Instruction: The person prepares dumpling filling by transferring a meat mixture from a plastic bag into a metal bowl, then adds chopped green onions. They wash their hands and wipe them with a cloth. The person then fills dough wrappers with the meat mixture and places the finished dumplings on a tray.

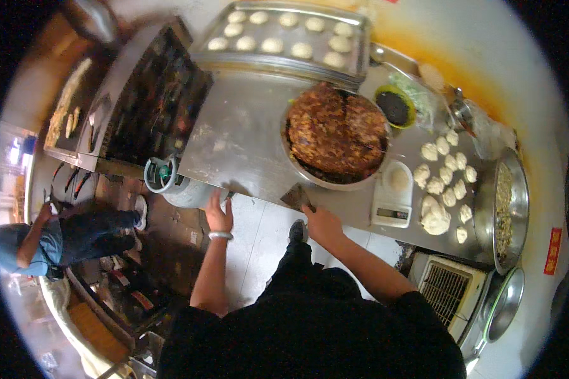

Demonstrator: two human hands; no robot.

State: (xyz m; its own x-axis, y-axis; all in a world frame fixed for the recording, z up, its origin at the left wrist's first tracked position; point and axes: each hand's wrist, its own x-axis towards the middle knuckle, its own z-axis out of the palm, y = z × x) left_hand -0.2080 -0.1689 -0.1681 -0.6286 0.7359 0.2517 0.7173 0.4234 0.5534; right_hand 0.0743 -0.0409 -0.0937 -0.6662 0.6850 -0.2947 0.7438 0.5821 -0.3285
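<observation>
My right hand is closed on the handle of a flat metal dough scraper, whose blade lies at the front edge of the steel worktable. Near that same edge, further left, my left hand has its fingers apart and holds nothing; a pale bracelet is on the wrist. Behind the scraper stands a large metal bowl heaped with a reddish-brown filling. To its right are a white kitchen scale, several small dough pieces and a larger dough lump.
Trays of round, pale dough pieces stand at the back. A green-rimmed bowl of dark contents is behind the scale; a wide steel bowl stands far right. A gas cylinder is below the left edge. Another person is at far left.
</observation>
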